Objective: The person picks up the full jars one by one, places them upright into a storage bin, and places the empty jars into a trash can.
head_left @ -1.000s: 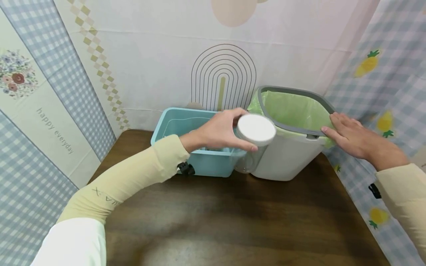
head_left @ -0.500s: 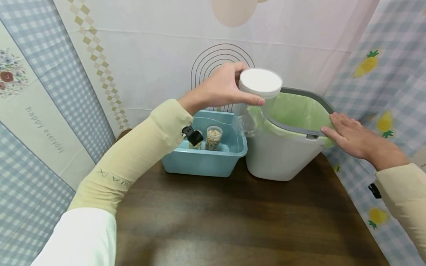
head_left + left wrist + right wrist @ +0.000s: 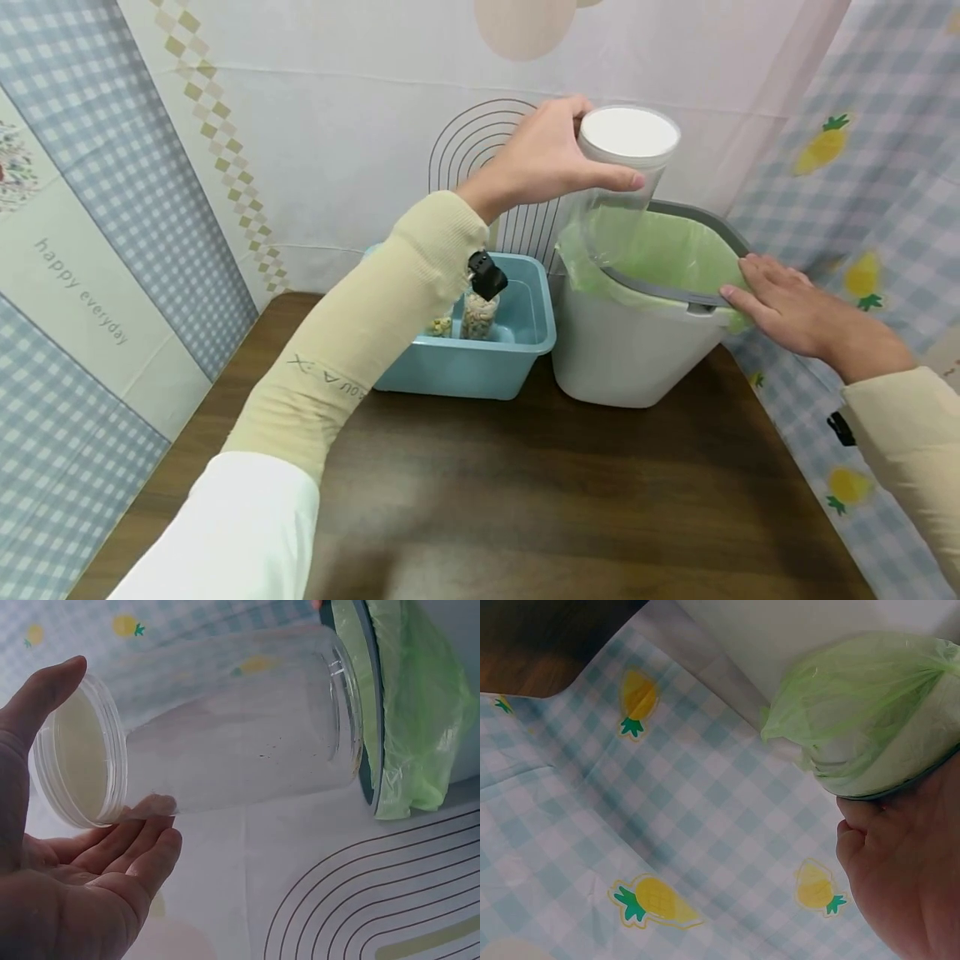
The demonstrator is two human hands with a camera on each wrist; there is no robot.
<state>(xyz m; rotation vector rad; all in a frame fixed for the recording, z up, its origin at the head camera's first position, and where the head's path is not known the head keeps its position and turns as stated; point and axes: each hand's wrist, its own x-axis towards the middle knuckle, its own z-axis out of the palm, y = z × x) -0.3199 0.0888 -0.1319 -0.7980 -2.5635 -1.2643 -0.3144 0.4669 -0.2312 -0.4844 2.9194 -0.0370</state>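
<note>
My left hand (image 3: 551,158) grips a clear plastic jar (image 3: 240,727) near its white lid (image 3: 630,132), thumb on one side and fingers on the other. The jar hangs slightly tilted over the left rim of a light grey waste bin (image 3: 622,358). Through its wall only a few dark specks show. A green bag (image 3: 682,254) lines the bin and folds over its dark grey rim (image 3: 652,290). On the right end of that rim rests my right hand (image 3: 802,312), its fingers extended and holding nothing loose.
A blue plastic basin (image 3: 457,371) stands left of the bin, partly behind my left forearm. Inside are a clear tub of pale nuts (image 3: 478,318) and a tub with yellowish pieces (image 3: 441,325). Both stand on a brown wooden table (image 3: 570,500), with patterned cloth around it.
My left hand has lifted the jar up from beside the basin and carried it right, over the bin's rim. The tubs in the basin came into view. My right hand stays put.
</note>
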